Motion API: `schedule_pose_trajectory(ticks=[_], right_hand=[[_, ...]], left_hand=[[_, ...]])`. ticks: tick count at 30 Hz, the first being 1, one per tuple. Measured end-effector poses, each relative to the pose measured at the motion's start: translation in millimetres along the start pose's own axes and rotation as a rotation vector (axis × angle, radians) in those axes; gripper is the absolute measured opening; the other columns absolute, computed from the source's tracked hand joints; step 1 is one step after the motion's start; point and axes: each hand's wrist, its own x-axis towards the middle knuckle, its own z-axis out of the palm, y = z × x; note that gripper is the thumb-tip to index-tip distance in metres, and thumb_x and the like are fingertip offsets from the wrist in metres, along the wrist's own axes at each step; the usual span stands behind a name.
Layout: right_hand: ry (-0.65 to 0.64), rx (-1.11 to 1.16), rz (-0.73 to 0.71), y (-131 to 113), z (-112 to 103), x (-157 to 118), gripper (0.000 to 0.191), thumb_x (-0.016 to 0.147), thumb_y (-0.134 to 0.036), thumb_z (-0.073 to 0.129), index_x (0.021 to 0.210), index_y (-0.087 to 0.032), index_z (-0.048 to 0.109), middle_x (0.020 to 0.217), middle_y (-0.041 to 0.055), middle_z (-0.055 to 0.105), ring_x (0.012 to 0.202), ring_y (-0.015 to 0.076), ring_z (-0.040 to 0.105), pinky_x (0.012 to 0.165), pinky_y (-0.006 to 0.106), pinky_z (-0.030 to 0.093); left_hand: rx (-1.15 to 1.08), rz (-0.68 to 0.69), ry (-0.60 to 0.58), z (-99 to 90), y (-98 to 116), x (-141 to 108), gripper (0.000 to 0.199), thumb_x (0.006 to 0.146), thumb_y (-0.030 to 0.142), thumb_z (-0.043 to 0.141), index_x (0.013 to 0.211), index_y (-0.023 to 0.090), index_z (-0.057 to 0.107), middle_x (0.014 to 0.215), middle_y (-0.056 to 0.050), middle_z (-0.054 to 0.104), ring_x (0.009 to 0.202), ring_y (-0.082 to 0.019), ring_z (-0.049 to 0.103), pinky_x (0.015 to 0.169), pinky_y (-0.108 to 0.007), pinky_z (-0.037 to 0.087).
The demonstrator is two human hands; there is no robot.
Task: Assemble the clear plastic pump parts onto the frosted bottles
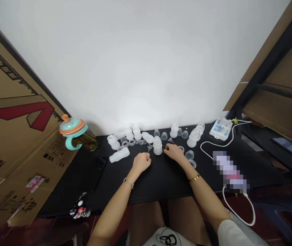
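My left hand [141, 161] rests on the table as a loose fist, with nothing showing in its fingers. Curled the same way, my right hand [174, 152] lies just right of a small white baby bottle [157, 146] that stands upright between the two hands. A small clear piece [149, 149] is beside my left knuckles, and another clear piece [171, 140] lies just beyond my right hand. Near my right wrist are a clear dome cap [189, 154] and a translucent ring [192, 164]. A white bottle [119, 155] lies on its side left of my left hand.
Several bottles, rings and clear caps [164, 136] line the wall. A teal-lidded jug [75, 133] and dark phone [98, 171] are left on the black table [158, 181]. A white box [221, 129], cable and blurred device [230, 172] are right; cardboard [15, 136] flanks the left.
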Motion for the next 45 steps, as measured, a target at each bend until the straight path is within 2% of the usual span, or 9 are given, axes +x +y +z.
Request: schedule_pose_trajectory(ticks=[6,17,20,22,26,30,34,39,45], right_hand=[[-0.002,-0.053,-0.004,4.0,2.0,1.7,0.015,0.09,-0.025,0.056,0.091,-0.019,0.07,0.104,0.0095,0.074,0.098,0.0249,0.068,0.069,0.028,0.038],[0.005,-0.054,-0.022,3.7,4.4,1.1,0.015,0.088,-0.023,0.056,0.089,-0.018,0.07,0.098,0.0104,0.074,0.092,0.0247,0.067,0.069,0.028,0.039],[0.066,0.1,-0.088,7.8,-1.2,2.2,0.012,0.084,-0.02,0.059,0.087,-0.02,0.07,0.089,0.0061,0.072,0.083,0.0209,0.065,0.069,0.027,0.041],[0.147,0.338,-0.219,11.7,-10.2,2.3,0.019,0.084,-0.02,0.059,0.099,-0.022,0.07,0.087,0.0022,0.071,0.074,0.0173,0.061,0.07,0.027,0.044],[0.283,0.71,-0.429,17.3,-25.6,1.1,0.041,0.089,-0.039,0.063,0.127,-0.025,0.062,0.116,0.0053,0.069,0.071,0.0149,0.055,0.071,0.03,0.049],[0.369,0.635,-0.428,11.8,-16.3,0.7,0.057,0.081,-0.05,0.076,0.129,-0.024,0.062,0.117,0.0073,0.068,0.073,0.0168,0.053,0.073,0.033,0.049],[0.301,0.536,-0.473,-2.4,5.0,-2.1,0.062,0.079,-0.053,0.078,0.131,-0.022,0.062,0.118,0.0072,0.068,0.074,0.0166,0.054,0.072,0.031,0.048],[0.334,0.511,-0.43,-16.5,20.1,-5.7,0.051,0.083,-0.047,0.075,0.124,-0.019,0.065,0.107,0.0049,0.07,0.069,0.0148,0.052,0.068,0.028,0.045],[0.559,0.533,-0.326,-11.1,10.3,-4.5,0.049,0.085,-0.05,0.069,0.121,-0.018,0.067,0.085,0.0016,0.065,0.065,0.0158,0.052,0.066,0.029,0.046]], left_hand=[[-0.005,-0.022,-0.065,-0.5,-0.9,1.4,0.021,0.076,0.013,0.056,0.058,0.022,0.048,0.063,-0.001,0.054,0.064,-0.019,0.056,0.059,-0.029,0.025],[-0.012,-0.017,-0.077,1.1,-5.2,3.7,0.021,0.076,0.014,0.056,0.059,0.021,0.045,0.065,-0.001,0.055,0.065,-0.018,0.054,0.059,-0.029,0.025],[0.006,-0.016,-0.089,1.0,-5.2,4.1,0.022,0.077,0.016,0.056,0.06,0.021,0.044,0.065,-0.001,0.055,0.066,-0.018,0.054,0.059,-0.029,0.025],[0.017,-0.022,-0.095,0.9,-4.9,4.2,0.022,0.077,0.016,0.056,0.06,0.021,0.043,0.065,-0.001,0.054,0.065,-0.018,0.054,0.059,-0.029,0.024],[0.027,-0.022,-0.095,0.2,-3.7,3.6,0.022,0.078,0.017,0.056,0.061,0.021,0.042,0.065,-0.001,0.054,0.066,-0.018,0.054,0.058,-0.03,0.023],[0.035,-0.011,-0.101,-0.9,-3.1,2.7,0.021,0.079,0.016,0.056,0.063,0.021,0.044,0.066,-0.001,0.055,0.067,-0.018,0.057,0.058,-0.03,0.024],[0.037,-0.002,-0.107,-0.4,-5.3,2.9,0.02,0.08,0.016,0.055,0.063,0.021,0.046,0.067,-0.002,0.057,0.068,-0.018,0.057,0.06,-0.03,0.025],[0.046,0.02,-0.113,2.7,-9.6,5.1,0.021,0.081,0.017,0.053,0.063,0.022,0.046,0.065,-0.002,0.055,0.068,-0.018,0.055,0.061,-0.03,0.024],[0.034,0.014,-0.111,4.4,-11.4,5.6,0.023,0.081,0.018,0.054,0.062,0.022,0.042,0.063,-0.001,0.051,0.064,-0.017,0.052,0.06,-0.031,0.021]])
